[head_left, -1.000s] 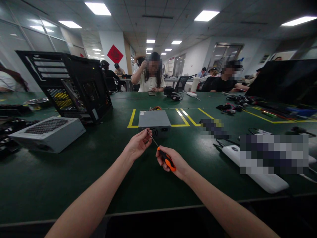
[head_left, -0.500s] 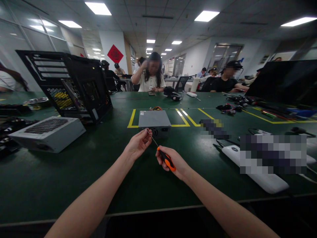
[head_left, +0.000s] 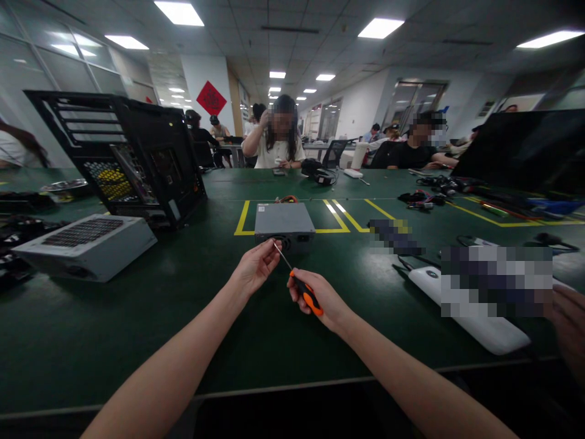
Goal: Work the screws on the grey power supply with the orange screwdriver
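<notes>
My right hand [head_left: 320,300] grips the orange and black handle of a small screwdriver [head_left: 305,294], whose thin metal shaft points up and left. My left hand [head_left: 256,268] pinches the tip of that shaft between its fingertips; whether a screw sits there is too small to tell. Both hands hover above the dark green table [head_left: 137,317]. Just beyond them lies a grey power supply box [head_left: 284,223], its fan side facing me, inside a yellow taped rectangle [head_left: 242,221].
A black computer case [head_left: 132,158] stands at the left, with a grey vented box [head_left: 86,244] in front of it. A white flat device [head_left: 475,323] lies at the right. Another person's hand [head_left: 569,323] shows at the right edge. People sit across the table.
My hands and the screwdriver have barely moved. Another person's hand has come into view at the right edge.
</notes>
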`<state>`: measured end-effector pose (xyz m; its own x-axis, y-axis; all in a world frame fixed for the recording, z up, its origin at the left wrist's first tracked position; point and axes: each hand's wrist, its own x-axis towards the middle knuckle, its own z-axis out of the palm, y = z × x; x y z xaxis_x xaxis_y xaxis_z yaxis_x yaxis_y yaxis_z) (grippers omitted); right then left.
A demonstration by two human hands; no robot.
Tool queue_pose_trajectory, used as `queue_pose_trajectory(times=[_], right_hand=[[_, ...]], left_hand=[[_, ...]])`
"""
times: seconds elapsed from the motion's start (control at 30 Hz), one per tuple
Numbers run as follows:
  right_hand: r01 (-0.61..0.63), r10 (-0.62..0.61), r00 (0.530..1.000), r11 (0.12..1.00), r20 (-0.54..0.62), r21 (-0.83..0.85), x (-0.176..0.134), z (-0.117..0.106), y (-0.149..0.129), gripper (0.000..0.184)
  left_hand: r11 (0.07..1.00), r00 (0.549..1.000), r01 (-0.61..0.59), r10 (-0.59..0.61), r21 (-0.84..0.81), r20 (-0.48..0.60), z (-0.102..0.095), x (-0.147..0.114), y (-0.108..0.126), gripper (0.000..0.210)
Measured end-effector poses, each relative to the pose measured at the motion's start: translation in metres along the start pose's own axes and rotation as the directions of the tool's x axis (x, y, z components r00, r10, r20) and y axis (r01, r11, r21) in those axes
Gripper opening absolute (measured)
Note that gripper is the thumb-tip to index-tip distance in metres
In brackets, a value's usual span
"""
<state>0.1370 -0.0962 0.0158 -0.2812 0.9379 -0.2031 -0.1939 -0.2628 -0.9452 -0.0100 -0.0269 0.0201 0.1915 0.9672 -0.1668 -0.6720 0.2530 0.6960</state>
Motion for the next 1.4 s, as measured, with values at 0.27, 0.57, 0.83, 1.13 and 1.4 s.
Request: queue_pose_trajectory(times=[0.27, 0.57, 0.83, 1.13, 1.4], right_hand=[[-0.025, 0.025, 1.000, 0.998, -0.008, 0.050, -0.003, -0.001, -0.003, 0.031], [-0.052, 0.096, 0.987, 0.950, -0.127, 0.308, -0.016, -0.015, -0.002, 0.030], [-0.022, 0.143, 0.971, 0.853, -0.193, 0.522, -0.022, -0.027, -0.004, 0.026], [-0.025, 0.145, 0.972, 0.849, -0.187, 0.528, -0.014, -0.028, -0.005, 0.024], [-0.022, 0.137, 0.973, 0.852, -0.183, 0.522, -0.011, -0.031, -0.003, 0.024]], left_hand=[[0.995, 0.997, -0.047, 0.042, 0.085, 0.063, -0.002, 0.001, 0.000, 0.011], [0.965, 0.999, -0.038, 0.031, 0.261, 0.030, -0.008, 0.003, -0.002, 0.017], [0.939, 0.998, -0.066, 0.059, 0.339, 0.031, -0.009, 0.003, -0.002, 0.017], [0.940, 0.998, -0.066, 0.058, 0.334, 0.035, -0.009, 0.003, -0.002, 0.017], [0.942, 0.997, -0.069, 0.059, 0.329, 0.039, -0.010, 0.003, -0.002, 0.018]])
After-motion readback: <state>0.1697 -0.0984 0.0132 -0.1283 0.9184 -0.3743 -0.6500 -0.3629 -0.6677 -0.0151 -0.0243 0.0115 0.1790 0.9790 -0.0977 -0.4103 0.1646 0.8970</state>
